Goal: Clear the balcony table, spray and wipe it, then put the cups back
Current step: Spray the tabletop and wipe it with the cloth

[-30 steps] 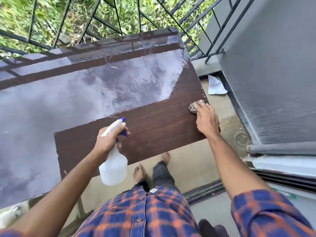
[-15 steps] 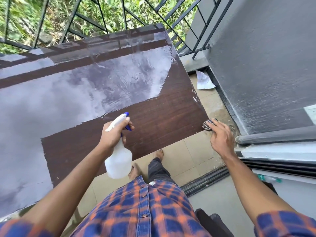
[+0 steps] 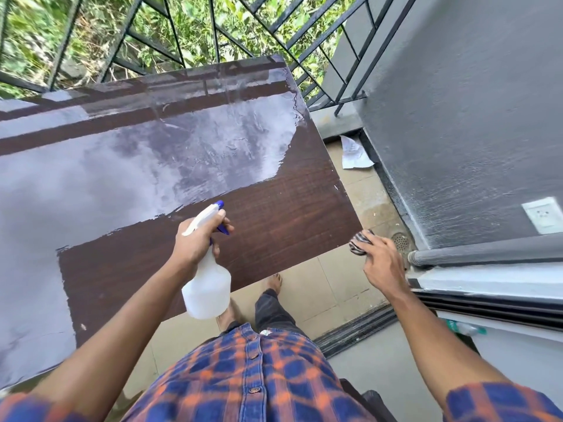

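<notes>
Head view, looking down on a balcony. The table (image 3: 274, 226) fills the left and centre of the view. Its top is dark wood grain and glossy. Most of it mirrors a pale sky, and streaks and droplets show toward the far right corner. The far edge lies beside the railing (image 3: 170, 35), and the right edge runs toward the wall (image 3: 457, 117).

The left hand (image 3: 198, 242) is curled round the neck of the bottle (image 3: 207, 287), with a finger on the blue trigger. The bottle has a translucent white body and a white head with a blue nozzle. It hangs upright over the table's near edge, nozzle aimed across the top.

The right hand (image 3: 382, 260) holds the cloth (image 3: 359, 243), a striped wad bunched under the curled fingers. The cloth sits at the table's near right corner. Whether it touches the edge cannot be told.

Below the near edge, a bare foot (image 3: 274, 281) stands on the tiled floor (image 3: 344, 281). A checked blue and orange shirt (image 3: 243, 376) fills the lower centre.

On the floor between table and wall lie a sheet of paper (image 3: 355, 153), near the railing, and a round drain (image 3: 400, 242), just beyond the right hand. A white socket (image 3: 543, 214) is set in the wall at right. A dark door track (image 3: 356, 330) crosses the floor behind the foot. Green plants (image 3: 195, 25) show through the railing.
</notes>
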